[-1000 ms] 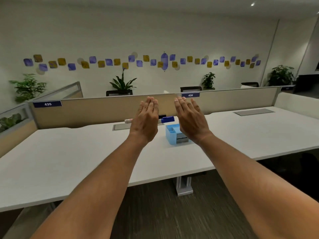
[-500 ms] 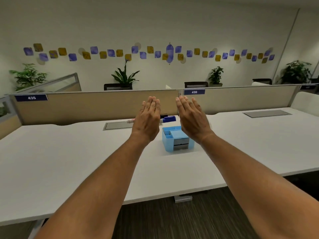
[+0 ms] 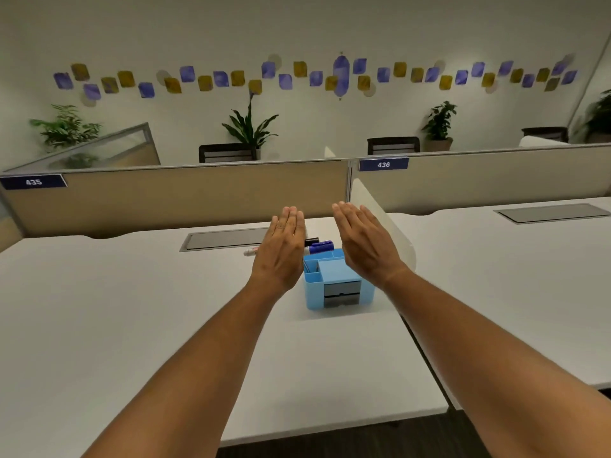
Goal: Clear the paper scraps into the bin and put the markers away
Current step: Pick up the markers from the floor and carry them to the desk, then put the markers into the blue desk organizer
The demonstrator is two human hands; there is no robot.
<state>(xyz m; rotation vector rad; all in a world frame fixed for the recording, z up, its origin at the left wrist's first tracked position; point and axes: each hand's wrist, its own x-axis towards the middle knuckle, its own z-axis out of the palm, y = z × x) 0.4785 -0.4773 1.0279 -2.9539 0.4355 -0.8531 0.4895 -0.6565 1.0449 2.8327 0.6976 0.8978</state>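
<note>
A light blue desk organiser (image 3: pixel 331 281) with small grey drawers stands on the white desk (image 3: pixel 132 309). Behind it lie markers: one with a blue cap (image 3: pixel 320 247), one with a black cap (image 3: pixel 311 241), and a white one with red print (image 3: pixel 251 251), all partly hidden by my left hand. My left hand (image 3: pixel 281 251) and my right hand (image 3: pixel 365 244) hover flat, palms down, either side of the organiser, holding nothing. No paper scraps or bin show.
A low beige partition (image 3: pixel 198 193) with labels 435 and 436 runs along the desk's far edge. A white divider panel (image 3: pixel 390 223) stands right of my right hand. Grey cable hatches (image 3: pixel 224 239) sit in the desktops. Chairs and plants stand beyond.
The view has moved closer to the desk and tilted down; more desktop shows. Both hands stay outstretched and flat above the organiser.
</note>
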